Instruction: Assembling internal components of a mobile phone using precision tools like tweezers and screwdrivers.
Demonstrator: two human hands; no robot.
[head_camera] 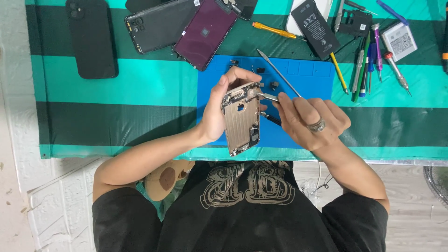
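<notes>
My left hand (219, 109) grips an opened gold phone housing (241, 120) by its left edge, inner side up, above the blue work mat (308, 79). My right hand (310, 119), with a ring on one finger, pinches metal tweezers (267, 96) whose tips touch the upper right corner of the housing. A long thin metal tool (278, 72) also runs up from this hand, slanting toward the upper left. Small dark parts (274, 84) lie on the mat just above the housing.
On the green striped table cover (116, 84) lie a black phone (91, 39), a dark phone back (158, 25), a purple screen panel (205, 32), two batteries (317, 28), and several screwdrivers (368, 60) at the right. The table edge runs just below my hands.
</notes>
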